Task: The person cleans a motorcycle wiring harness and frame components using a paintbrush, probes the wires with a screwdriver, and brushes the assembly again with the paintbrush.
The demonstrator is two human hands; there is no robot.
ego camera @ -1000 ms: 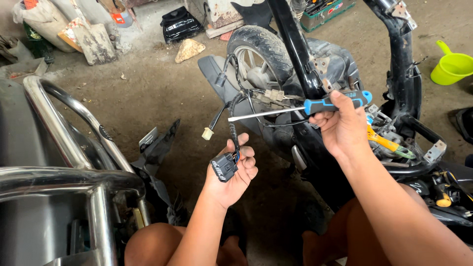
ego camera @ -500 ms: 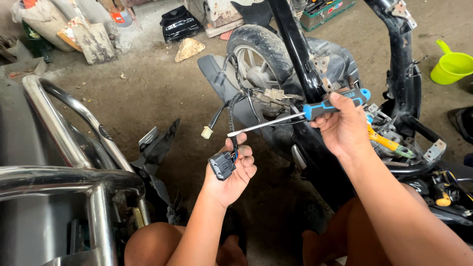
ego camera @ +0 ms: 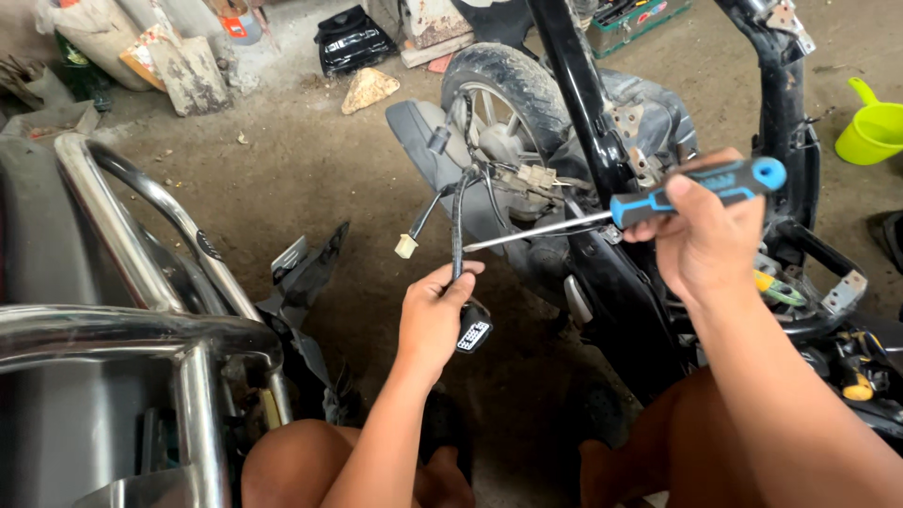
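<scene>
We pinched the black plug [ego camera: 473,334] in our left hand [ego camera: 433,320], down low. Our right hand [ego camera: 705,235] wrapped around the blue screwdriver [ego camera: 658,199]. Its long metal tip pointed left, just above the plug's cable [ego camera: 458,226].

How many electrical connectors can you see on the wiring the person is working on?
3. A black connector in the left hand; a small cream one hanging just above-left of it; a pale one by the wheel. More may be hidden behind the frame.
</scene>
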